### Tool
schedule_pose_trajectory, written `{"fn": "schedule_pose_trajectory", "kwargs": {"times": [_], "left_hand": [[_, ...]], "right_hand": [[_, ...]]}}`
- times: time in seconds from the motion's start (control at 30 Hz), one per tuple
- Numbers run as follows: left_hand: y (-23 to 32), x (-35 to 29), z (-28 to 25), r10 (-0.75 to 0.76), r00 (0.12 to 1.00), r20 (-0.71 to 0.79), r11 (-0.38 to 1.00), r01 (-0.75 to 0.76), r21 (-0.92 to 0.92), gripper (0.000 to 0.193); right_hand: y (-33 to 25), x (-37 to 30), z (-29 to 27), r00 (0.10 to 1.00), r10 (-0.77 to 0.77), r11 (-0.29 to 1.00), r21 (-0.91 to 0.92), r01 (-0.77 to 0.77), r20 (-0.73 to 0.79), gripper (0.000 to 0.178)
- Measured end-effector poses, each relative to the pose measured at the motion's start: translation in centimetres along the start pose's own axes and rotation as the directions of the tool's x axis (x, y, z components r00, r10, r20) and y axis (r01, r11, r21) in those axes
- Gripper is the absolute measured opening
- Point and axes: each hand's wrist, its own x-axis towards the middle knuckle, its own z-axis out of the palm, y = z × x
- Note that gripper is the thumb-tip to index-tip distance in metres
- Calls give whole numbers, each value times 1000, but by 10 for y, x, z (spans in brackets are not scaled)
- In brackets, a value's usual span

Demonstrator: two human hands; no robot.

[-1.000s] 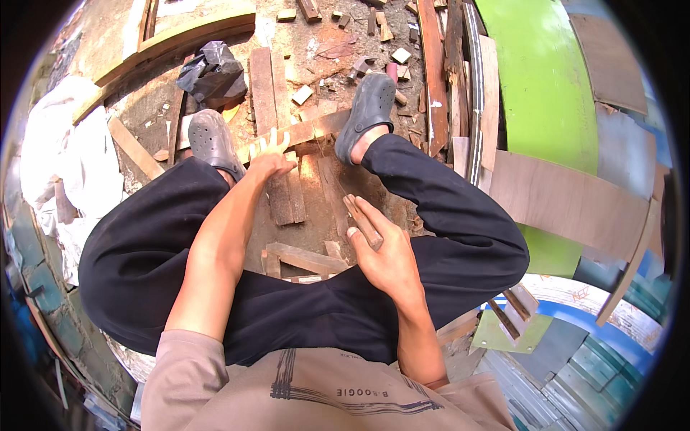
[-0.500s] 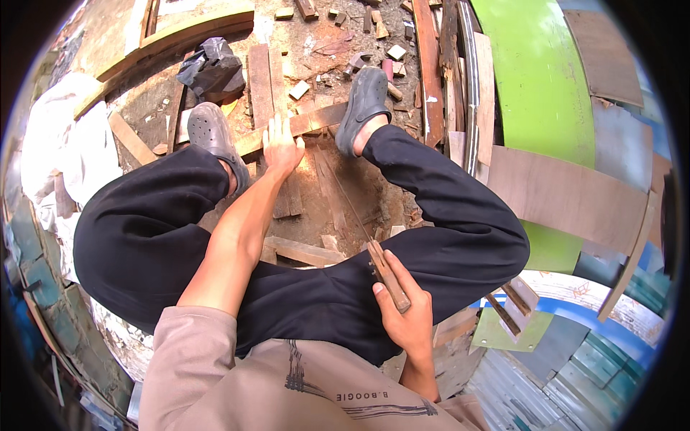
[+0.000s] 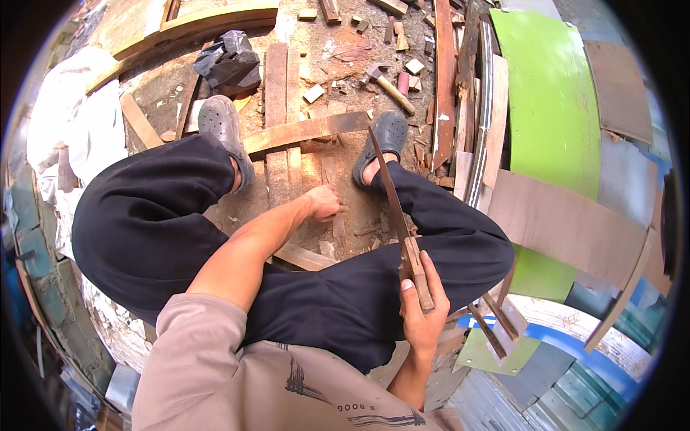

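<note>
My right hand (image 3: pixel 422 305) grips the wooden handle of a handsaw (image 3: pixel 392 190) above my right thigh. Its long, narrow blade points away from me and its tip is near the right shoe. My left hand (image 3: pixel 325 203) is low between my knees, its fingers curled under; anything inside them is hidden. Beyond this hand, a short wooden plank (image 3: pixel 305 133) lies crosswise between my shoes, over two long boards (image 3: pixel 277 93) that run away from me. The left hand is apart from the plank.
A hammer (image 3: pixel 388 90) lies among wood offcuts beyond the right shoe (image 3: pixel 381 147). A black plastic bag (image 3: pixel 228 63) sits beyond the left shoe. Long timbers (image 3: pixel 445 79) and a green panel (image 3: pixel 550 108) are on the right, white cloth (image 3: pixel 79 122) on the left.
My left hand has come off the crosswise plank and moved toward me, its fingers now curled. The saw has swung up and right, its blade now clear of the ground between my legs.
</note>
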Motion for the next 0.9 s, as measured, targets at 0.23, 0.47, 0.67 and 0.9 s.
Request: {"fn": "schedule_pose_trajectory", "kwargs": {"times": [0.23, 0.47, 0.67, 0.9], "left_hand": [[-81, -24, -63, -669, 556, -493, 727, 626, -281, 77], [-48, -26, -53, -269, 959, -88, 961, 274, 43, 76], [-23, -12, -32, -230, 973, -17, 956, 223, -192, 47], [-90, -67, -32, -776, 444, -449, 619, 672, -406, 73]], "right_hand": [[9, -1, 4, 999, 47, 997, 68, -48, 8, 52], [11, -5, 8, 987, -61, 993, 113, 45, 148, 65], [-1, -8, 20, 974, -67, 992, 118, 42, 218, 69], [1, -13, 45, 971, -81, 997, 29, 76, 224, 61]]}}
